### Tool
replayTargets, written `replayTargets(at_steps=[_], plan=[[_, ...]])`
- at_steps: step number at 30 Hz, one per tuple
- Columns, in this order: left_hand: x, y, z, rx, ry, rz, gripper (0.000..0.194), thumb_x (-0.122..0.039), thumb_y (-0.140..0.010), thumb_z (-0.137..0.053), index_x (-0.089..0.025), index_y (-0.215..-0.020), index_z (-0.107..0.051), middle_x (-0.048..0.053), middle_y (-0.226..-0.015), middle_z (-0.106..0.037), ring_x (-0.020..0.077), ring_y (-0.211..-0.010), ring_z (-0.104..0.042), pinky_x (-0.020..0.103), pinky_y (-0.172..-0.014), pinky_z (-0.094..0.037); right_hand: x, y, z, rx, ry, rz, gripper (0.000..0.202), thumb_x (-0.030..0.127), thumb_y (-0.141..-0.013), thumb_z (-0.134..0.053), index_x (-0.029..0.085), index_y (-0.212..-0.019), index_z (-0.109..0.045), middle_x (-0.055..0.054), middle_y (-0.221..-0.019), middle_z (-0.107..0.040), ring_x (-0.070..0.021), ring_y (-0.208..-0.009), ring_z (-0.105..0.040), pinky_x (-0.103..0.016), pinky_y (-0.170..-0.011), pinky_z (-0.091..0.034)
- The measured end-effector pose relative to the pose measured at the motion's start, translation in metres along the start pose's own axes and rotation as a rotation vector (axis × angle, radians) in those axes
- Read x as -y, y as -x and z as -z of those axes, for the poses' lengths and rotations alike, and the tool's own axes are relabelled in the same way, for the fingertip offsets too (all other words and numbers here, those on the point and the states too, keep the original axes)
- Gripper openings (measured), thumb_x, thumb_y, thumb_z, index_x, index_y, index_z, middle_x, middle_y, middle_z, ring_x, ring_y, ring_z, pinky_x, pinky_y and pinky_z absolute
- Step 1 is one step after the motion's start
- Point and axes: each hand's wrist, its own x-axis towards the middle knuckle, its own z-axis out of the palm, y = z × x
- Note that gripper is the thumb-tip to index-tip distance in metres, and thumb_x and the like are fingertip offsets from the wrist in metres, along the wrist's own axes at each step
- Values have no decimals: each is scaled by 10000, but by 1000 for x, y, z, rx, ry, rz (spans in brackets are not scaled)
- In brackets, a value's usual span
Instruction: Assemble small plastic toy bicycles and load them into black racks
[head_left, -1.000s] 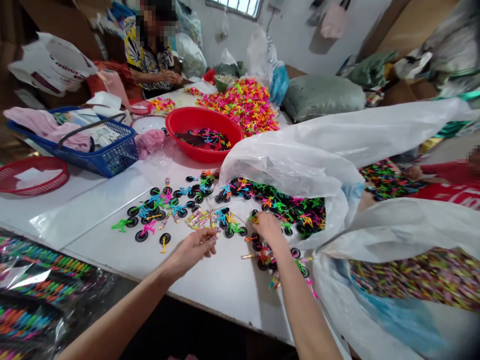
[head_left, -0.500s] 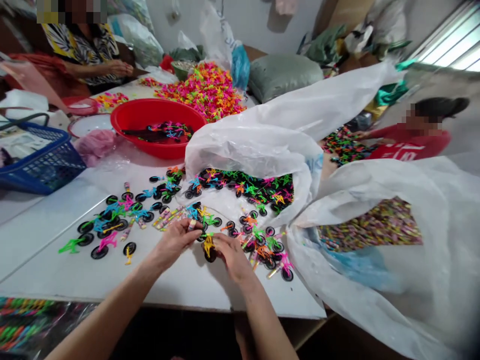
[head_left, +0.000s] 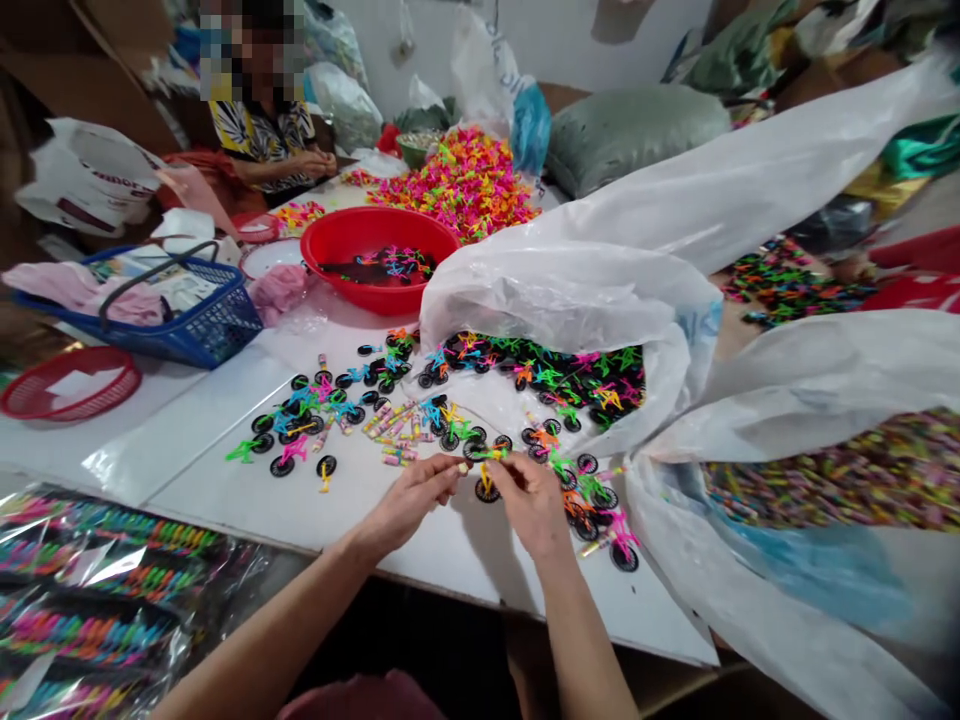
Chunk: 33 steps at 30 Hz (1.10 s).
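My left hand (head_left: 421, 498) is closed, pinching a small tube (head_left: 463, 468) whose pale end shows at the fingertips; the rest of it is hidden. My right hand (head_left: 534, 500) is closed on a toy bicycle (head_left: 487, 486) with yellow and green parts and black wheels. Both hands are close together just above the white table (head_left: 315, 510). Beyond my left hand lie several printed tubes (head_left: 397, 425). Toy bicycles (head_left: 296, 420) in mixed colours are scattered to the left, and more bicycles (head_left: 589, 490) lie beside my right hand.
A white sack (head_left: 540, 265) spills bicycles ahead; another sack (head_left: 787, 590) at right holds many tubes. A red basin (head_left: 322, 245), blue basket (head_left: 217, 325) and red basket (head_left: 30, 400) stand left. Bagged bicycles (head_left: 97, 590) lie low left. A co-worker (head_left: 277, 140) sits across the table.
The view has swung left, so everything appears further right. My fingertips have come closer together, with the tube nearer the bicycle and now mostly covered by my left fingers.
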Motion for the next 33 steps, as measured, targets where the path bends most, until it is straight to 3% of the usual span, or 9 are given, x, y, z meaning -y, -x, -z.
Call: replayTargets(at_steps=[5,11,17,19,22,24,26,29,33], plan=[[-4,5,2,26,29,38,280,-362,-755,-635,-113,-881,-618,10,-697,-551,71,-575,-420,189,-534,-323,-5,3,-9,155,-286,-176,284,448,-719,-622,188,-636,-544,39,-535,-489,-102,-480,-428,-226,-457,-349],[-2,15,5,37,-117,36,248,-354,-740,-644,-123,-827,-623,3,-683,-582,95,-612,-481,204,-586,-378,-6,15,-8,233,-271,-199,313,463,-691,-623,181,-602,-520,51,-507,-457,-91,-466,-399,-217,-447,-334],[20,36,-16,-273,-403,25,201,-311,-802,-537,-137,-830,-634,33,-771,-658,156,-729,-563,244,-677,-427,-6,33,-32,26,136,-77,292,405,-767,-534,195,-572,-475,44,-492,-461,-101,-469,-402,-217,-453,-303],[11,38,-19,-212,-423,41,228,-323,-825,-508,-141,-878,-633,33,-772,-659,154,-715,-570,239,-650,-435,-3,32,-18,85,166,-33,302,426,-783,-510,193,-589,-514,27,-511,-501,-117,-487,-446,-222,-463,-338],[-13,34,-2,-89,-611,-124,280,-297,-835,-507,-154,-1059,-594,58,-929,-644,169,-811,-582,258,-703,-454,2,23,41,55,338,44,321,471,-796,-486,192,-694,-607,-11,-612,-592,-157,-575,-532,-250,-537,-410],[-26,29,18,-159,-917,-239,292,-229,-831,-505,-153,-1104,-573,97,-1064,-594,210,-953,-553,325,-821,-435,5,16,87,-149,621,97,350,514,-774,-494,195,-760,-639,-46,-687,-623,-196,-623,-551,-301,-584,-432],[-29,23,37,-240,-1246,-239,259,-170,-827,-489,-145,-1064,-590,124,-1104,-560,259,-1033,-511,400,-876,-399,8,9,111,-369,915,220,395,517,-773,-480,165,-823,-650,-120,-821,-628,-267,-763,-558,-384,-690,-437],[-18,13,50,-225,-1564,-185,201,-142,-847,-448,-146,-964,-611,120,-1031,-570,282,-1007,-506,424,-830,-400,12,-3,81,-395,983,373,316,378,-827,-455,143,-916,-647,-147,-929,-610,-273,-892,-540,-392,-799,-421],[-1,11,46,-210,-1714,-194,195,-130,-873,-407,-156,-909,-596,98,-958,-577,258,-941,-517,398,-785,-401,11,-28,-30,111,797,465,230,167,-856,-429,204,-929,-644,-66,-921,-624,-180,-893,-548,-280,-816,-415]])
